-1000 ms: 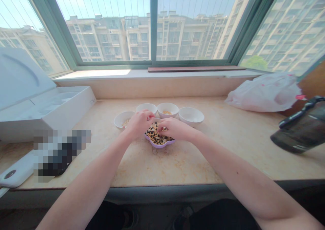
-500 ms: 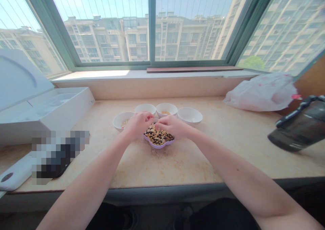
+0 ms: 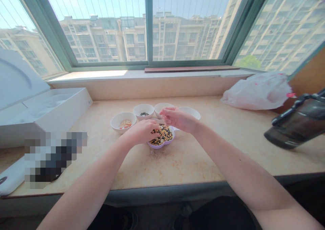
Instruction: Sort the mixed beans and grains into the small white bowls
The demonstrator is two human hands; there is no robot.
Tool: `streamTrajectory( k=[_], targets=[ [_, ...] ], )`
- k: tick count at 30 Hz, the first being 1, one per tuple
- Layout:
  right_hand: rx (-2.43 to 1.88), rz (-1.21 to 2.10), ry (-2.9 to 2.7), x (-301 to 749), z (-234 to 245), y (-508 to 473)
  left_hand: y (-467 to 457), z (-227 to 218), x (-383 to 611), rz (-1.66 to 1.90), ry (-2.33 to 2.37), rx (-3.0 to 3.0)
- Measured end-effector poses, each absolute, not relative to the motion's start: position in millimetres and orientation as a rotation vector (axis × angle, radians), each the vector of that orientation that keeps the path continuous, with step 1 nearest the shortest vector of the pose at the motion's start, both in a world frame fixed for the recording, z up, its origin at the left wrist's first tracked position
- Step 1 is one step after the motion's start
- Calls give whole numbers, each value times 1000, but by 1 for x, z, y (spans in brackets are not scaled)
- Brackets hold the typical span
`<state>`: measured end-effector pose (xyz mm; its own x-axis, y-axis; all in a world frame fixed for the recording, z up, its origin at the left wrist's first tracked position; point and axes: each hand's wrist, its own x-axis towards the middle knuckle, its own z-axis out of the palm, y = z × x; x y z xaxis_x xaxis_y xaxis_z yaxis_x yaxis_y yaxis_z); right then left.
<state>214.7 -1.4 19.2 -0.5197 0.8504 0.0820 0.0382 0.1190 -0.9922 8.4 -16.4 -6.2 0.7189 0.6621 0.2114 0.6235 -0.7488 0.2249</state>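
Note:
A lilac dish (image 3: 166, 142) heaped with mixed dark and yellow beans sits on the marble ledge in front of me. My left hand (image 3: 142, 131) rests on its left side, fingers pinched down into the beans. My right hand (image 3: 177, 118) is raised just behind the dish, fingertips pinched together over the third white bowl (image 3: 159, 107); what they hold is too small to make out. Behind the dish stands a row of white bowls: one (image 3: 123, 122) with pale and red beans, one (image 3: 143, 110) with a few dark beans, and one at the right (image 3: 193, 112), mostly hidden by my hand.
A large open white box (image 3: 45, 108) fills the left of the ledge, with a white device (image 3: 10, 179) in front of it. A white plastic bag (image 3: 256, 91) and a dark bottle (image 3: 294, 128) lie at the right. The window sill runs behind.
My right hand has lifted off the bean dish and moved back over the white bowls. My left hand has come down from the bowls onto the left of the dish.

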Motion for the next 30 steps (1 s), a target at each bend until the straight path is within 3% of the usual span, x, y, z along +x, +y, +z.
streamTrajectory(
  k=[7, 10, 30],
  targets=[
    [-1237, 386, -1949, 223, 7, 27, -19, -3, 19, 304, 1057, 2814],
    [-1305, 174, -1987, 224, 0, 38, -18, -5, 21, 318, 1064, 2800],
    [-1494, 87, -1869, 245, -5, 45, -19, -2, 16, 551, 1054, 2812]
  ],
)
